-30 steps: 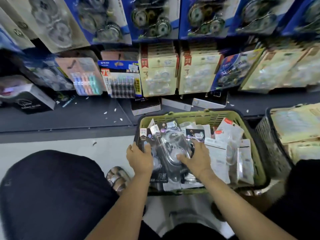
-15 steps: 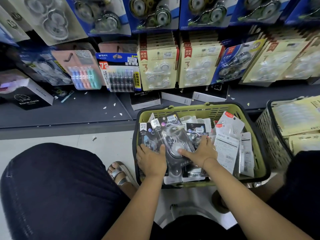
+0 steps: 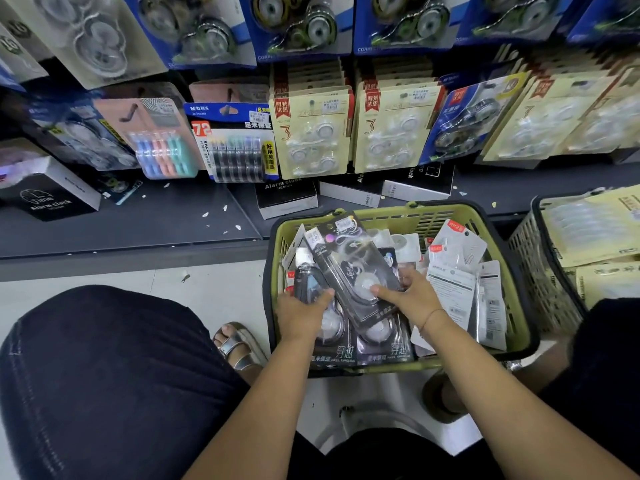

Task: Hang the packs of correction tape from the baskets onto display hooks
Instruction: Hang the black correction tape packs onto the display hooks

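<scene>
- My right hand (image 3: 412, 301) grasps a dark correction tape pack (image 3: 346, 258). The thumb presses on its clear blister and the other fingers are tucked behind its right edge.
- That pack is tilted. Its tab end points toward the far-left corner of the green basket (image 3: 381, 218), and its lower end sits between my two hands.
- My left hand (image 3: 299, 315) is just beside it on the left. The thumb lies over a second dark pack (image 3: 310, 284), which it grips; the fingers are hidden underneath.
- More dark packs (image 3: 384, 348) lie flat beneath both hands, against the basket's near edge.
- White packs (image 3: 457, 285) stand along the basket's right side, just beyond my right hand.
- The basket sits on the floor (image 3: 207, 292), close against the low shelf (image 3: 121, 233).
- A second basket (image 3: 533, 271), loaded with cream packs, stands just beside the green one's right edge.
- Hanging cream packs (image 3: 311, 140) fill the display above the shelf, well apart from my hands.
</scene>
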`<state>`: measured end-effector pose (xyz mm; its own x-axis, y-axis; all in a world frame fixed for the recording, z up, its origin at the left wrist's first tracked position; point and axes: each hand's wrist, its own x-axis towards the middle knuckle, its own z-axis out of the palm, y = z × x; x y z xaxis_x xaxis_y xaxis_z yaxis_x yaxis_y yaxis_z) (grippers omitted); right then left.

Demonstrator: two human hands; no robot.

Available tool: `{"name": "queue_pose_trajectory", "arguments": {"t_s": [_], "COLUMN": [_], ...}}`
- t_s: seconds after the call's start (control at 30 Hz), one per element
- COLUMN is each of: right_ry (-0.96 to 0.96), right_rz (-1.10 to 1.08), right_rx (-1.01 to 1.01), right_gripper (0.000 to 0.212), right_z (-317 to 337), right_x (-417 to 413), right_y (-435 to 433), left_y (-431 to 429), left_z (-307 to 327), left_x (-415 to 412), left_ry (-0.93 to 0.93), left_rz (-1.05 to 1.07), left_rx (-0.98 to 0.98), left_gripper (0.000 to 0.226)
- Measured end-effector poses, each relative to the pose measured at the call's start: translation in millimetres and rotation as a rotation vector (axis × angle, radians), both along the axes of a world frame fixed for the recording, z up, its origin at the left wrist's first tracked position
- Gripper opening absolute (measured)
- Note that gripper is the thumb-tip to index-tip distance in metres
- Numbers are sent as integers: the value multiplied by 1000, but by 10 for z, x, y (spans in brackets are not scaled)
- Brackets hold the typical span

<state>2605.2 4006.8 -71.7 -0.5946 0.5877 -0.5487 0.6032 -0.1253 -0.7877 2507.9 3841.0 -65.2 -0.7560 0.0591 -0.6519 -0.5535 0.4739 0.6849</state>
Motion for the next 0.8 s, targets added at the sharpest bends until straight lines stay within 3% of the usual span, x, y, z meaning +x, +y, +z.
{"name": "queue_pose_trajectory", "arguments": {"t_s": [0.13, 0.2, 0.3, 0.4, 0.53, 0.63, 0.8], "right_ry": [89, 133, 198, 236, 281, 313, 349], "right_rz": [-50, -109, -154, -174, -171, -156, -169], "right_rx": [-199, -311, -476, -524, -604, -637, -615], "right_gripper": [81, 70, 53, 58, 36, 36, 38], "right_z": [-111, -27, -22, -25, 24, 50, 21], "right_x": [73, 65, 68, 76, 91, 80, 76], "right_y": [52, 27, 0, -7, 60, 70, 62], "left_y": [-31, -12, 39, 79, 123, 139, 107], "left_z": [-57, -53, 6, 44, 66, 97, 168], "left_x": [101, 120, 133, 121, 136, 147, 111], "left_ry": [-142, -90, -25, -7, 59, 59, 37], "left_rz": [24, 41, -46, -96, -270, -325, -207], "left_rx": [72, 75, 127, 149, 113, 152, 298], "left_gripper": [89, 84, 54, 57, 40, 53, 83]}}
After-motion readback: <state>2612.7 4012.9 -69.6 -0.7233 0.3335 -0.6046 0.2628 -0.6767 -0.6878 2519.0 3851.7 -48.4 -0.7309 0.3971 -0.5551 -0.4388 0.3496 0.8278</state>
